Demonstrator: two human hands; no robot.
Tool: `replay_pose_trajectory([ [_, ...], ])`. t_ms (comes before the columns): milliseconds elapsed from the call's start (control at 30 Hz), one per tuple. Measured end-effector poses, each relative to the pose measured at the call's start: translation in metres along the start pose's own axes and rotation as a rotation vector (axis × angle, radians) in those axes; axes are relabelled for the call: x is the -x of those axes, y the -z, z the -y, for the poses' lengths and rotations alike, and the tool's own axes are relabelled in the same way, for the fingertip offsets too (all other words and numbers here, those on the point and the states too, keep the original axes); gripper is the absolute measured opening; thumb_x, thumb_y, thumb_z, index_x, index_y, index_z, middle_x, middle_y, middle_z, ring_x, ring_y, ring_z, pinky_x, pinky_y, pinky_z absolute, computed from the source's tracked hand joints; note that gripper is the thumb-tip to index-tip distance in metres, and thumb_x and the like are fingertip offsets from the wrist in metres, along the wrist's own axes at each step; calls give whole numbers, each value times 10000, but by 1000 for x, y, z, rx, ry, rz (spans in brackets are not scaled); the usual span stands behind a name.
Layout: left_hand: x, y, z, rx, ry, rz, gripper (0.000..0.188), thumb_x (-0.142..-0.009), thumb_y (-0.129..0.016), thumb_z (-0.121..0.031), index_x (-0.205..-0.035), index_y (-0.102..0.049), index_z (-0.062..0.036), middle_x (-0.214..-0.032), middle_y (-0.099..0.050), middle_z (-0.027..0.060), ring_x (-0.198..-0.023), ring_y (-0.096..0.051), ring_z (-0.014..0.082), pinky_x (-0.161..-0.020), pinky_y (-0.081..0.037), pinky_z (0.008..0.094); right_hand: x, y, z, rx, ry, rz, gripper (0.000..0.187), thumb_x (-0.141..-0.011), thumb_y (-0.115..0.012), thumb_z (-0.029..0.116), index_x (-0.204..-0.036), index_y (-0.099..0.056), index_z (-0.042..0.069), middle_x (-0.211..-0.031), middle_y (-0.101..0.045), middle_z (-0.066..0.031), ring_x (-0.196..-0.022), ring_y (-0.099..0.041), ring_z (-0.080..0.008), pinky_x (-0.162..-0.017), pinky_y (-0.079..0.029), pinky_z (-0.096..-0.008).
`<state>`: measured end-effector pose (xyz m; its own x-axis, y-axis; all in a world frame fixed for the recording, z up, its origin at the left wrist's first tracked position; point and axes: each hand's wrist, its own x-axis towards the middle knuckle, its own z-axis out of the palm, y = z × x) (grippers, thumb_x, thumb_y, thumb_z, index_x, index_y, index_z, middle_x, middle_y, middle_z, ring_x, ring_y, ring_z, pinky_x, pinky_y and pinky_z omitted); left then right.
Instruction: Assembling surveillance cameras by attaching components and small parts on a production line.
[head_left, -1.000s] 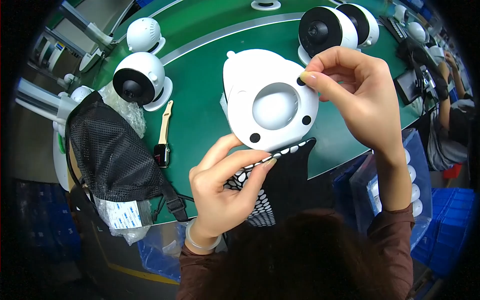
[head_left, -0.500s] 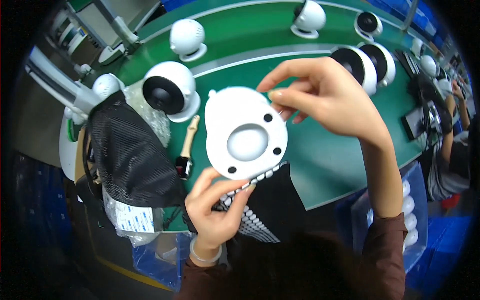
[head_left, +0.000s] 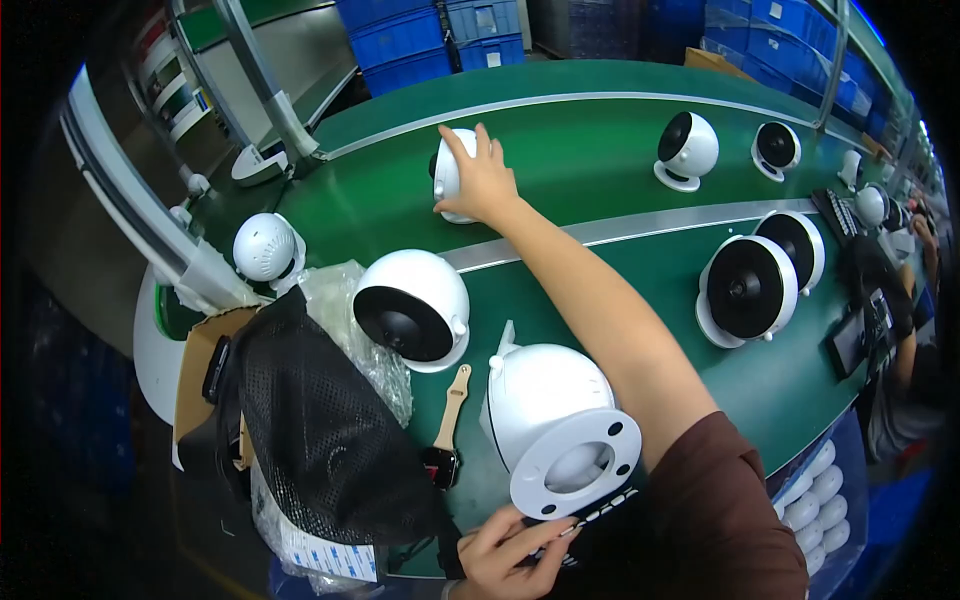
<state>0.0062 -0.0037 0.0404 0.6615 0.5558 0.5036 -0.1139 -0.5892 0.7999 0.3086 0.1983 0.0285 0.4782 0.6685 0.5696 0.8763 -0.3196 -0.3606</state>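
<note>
A white ball-shaped camera (head_left: 545, 385) lies tipped over on the green table, its ring base turned toward me with three black round pads on it. Just below that base, my left hand (head_left: 515, 550) pinches a black sheet (head_left: 605, 508) dotted with white rounds; much of the sheet is hidden. My right arm reaches far across the table. There my right hand (head_left: 480, 185) has thumb and fingers around another white ball camera (head_left: 450, 180), which stands on the green belt. One more ball camera (head_left: 415, 310) with a black front sits left of the tipped one.
A wristwatch (head_left: 450, 430) lies beside a black mesh bag (head_left: 320, 430) and clear plastic wrap (head_left: 345, 310). Two cameras (head_left: 745, 290) stand at right, others (head_left: 688, 150) along the belt. A bag of white balls (head_left: 825, 500) is at lower right. A co-worker's arm (head_left: 905, 280) shows far right.
My right hand has left the base of the near camera and gone out to the one on the belt. The near camera now rests lower in view, and the whole view has tilted up.
</note>
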Motion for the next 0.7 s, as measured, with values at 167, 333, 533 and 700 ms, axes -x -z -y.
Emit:
replay_pose_trajectory([
  [167,0,5,8,43,-7,-11,137,-604,-690,34,-713,-629,-23,-676,-562,94,-458,-528,129,-401,-383,219,3,40,-4,19,29,139,900,-462,-756,317,-1228,-311,161,-1154,-367,-260,-979,-463,-430,-812,-434,-441],
  [333,5,3,9,-9,111,-6,190,-551,-677,41,-730,-659,-19,-723,-567,92,-541,-543,128,-482,-384,201,89,135,-20,178,90,156,849,-486,-741,293,-1199,-322,100,-1107,-432,-214,-955,-505,-364,-800,-442,-397],
  [533,4,3,15,6,51,44,203,-572,-690,25,-759,-667,-50,-742,-584,96,-464,-515,97,-427,-385,188,158,196,-58,458,105,61,841,-542,-723,174,-1239,-261,86,-1084,-434,-231,-1019,-450,-378,-864,-372,-464],
  [700,2,9,17,83,89,64,179,-579,-666,76,-746,-649,13,-794,-586,136,-610,-600,159,-526,-441,212,208,234,12,-210,381,59,250,-629,-657,9,-866,-586,42,-789,-571,-82,-683,-541,-241,-599,-442,-293],
])
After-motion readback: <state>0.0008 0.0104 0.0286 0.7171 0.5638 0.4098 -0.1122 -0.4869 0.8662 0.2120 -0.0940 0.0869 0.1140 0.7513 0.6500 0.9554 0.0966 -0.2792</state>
